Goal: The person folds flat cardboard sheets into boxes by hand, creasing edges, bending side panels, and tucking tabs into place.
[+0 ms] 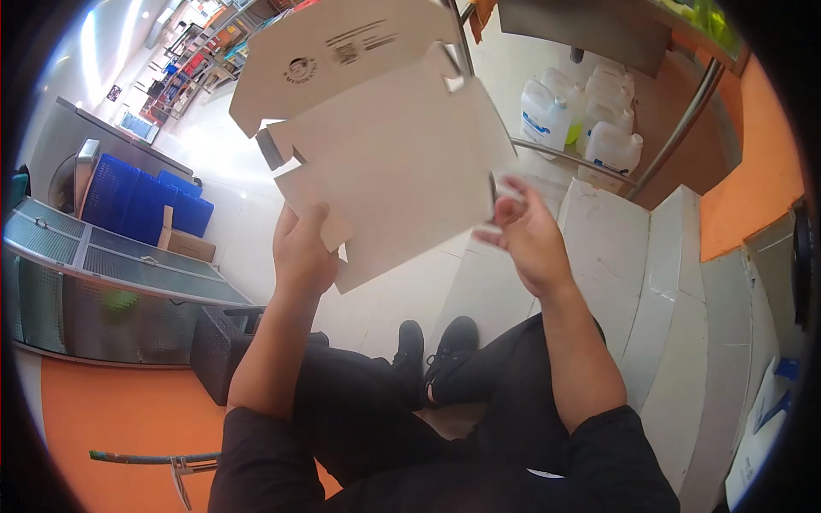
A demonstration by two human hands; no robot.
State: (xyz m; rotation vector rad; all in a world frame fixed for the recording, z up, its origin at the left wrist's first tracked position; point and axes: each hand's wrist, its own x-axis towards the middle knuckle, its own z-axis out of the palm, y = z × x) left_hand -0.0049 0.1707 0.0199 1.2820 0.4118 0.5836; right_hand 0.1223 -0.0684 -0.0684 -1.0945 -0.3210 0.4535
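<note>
A partly folded cardboard box (pixel 402 171) with a pale inside is held up in front of me. Its raised brown flap at the top carries dark printing, and small tabs stick out along the sides. My left hand (pixel 304 252) grips the lower left edge, the thumb lying over the inner face. At the right edge is my right hand (pixel 528 235), fingers spread and slightly blurred, beside a small side tab; whether it touches the cardboard is unclear.
Several white plastic jugs (pixel 590 120) stand at the upper right behind a metal rail. Blue crates (pixel 141 198) and a small cardboard box (pixel 188 245) are at the left, near a glass-panelled cabinet (pixel 128 261). Tiled steps (pixel 607 231) lie at the right.
</note>
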